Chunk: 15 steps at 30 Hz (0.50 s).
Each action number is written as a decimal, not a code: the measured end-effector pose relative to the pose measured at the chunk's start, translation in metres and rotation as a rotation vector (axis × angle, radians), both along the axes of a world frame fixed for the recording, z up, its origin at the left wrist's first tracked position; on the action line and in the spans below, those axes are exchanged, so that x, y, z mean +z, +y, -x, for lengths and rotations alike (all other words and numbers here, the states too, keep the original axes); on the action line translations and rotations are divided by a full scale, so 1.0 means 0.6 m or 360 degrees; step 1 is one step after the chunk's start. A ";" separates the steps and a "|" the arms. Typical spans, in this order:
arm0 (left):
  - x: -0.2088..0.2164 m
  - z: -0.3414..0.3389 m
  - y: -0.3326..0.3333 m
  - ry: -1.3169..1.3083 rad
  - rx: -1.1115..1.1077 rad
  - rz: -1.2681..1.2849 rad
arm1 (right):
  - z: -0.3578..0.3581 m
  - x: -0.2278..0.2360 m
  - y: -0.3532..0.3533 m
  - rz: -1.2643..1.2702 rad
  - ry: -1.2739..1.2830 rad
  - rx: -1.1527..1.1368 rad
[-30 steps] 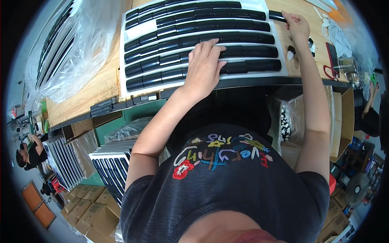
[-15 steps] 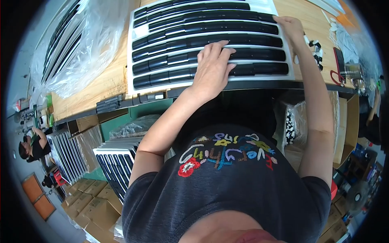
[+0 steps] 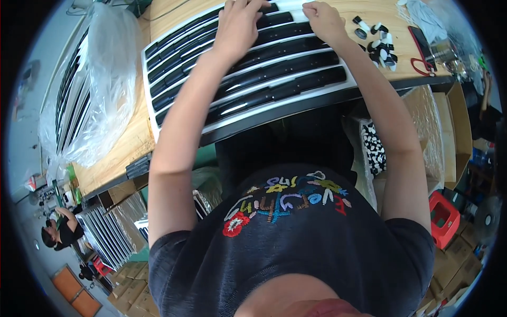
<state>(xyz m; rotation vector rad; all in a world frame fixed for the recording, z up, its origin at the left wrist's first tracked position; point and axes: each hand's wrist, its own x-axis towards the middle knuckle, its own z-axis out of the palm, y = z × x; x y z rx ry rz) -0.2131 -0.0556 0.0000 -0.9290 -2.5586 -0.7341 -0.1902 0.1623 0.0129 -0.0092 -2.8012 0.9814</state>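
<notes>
A white tray lies on the wooden workbench, with several parallel rows of glossy black tubular pieces in it. My left hand reaches across to the far rows. Its fingers bend over a black tubular piece near that row's right end, thumb on the near side. By the tray's far right edge, my right hand is closed, thumb and forefinger tips together. Whatever is between them, if anything, is too small to make out. My left forearm covers part of the rows.
Loose black and white small parts lie right of the tray, near red-handled scissors and a dark flat object. Clear plastic wrap covers more strips at left. An open carton stands below right, beside a red stool.
My left hand has moved from the near middle rows to the far ones. My right hand has come away from a row's end, fingers still together. The whole view has shifted and turned.
</notes>
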 end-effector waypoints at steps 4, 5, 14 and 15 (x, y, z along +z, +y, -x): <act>-0.013 0.087 0.044 -0.0062 -0.0031 0.0303 | -0.018 -0.058 0.150 0.0030 0.0513 0.0057; -0.019 0.098 0.043 -0.0102 -0.0005 0.0457 | -0.046 -0.044 0.163 -0.0055 0.0343 -0.0042; -0.054 0.127 0.058 0.0062 -0.0337 -0.0022 | -0.099 -0.098 0.225 -0.0398 0.0394 0.0206; -0.033 0.107 0.072 -0.0006 -0.0098 0.0160 | -0.104 -0.097 0.226 -0.0450 0.0327 0.0149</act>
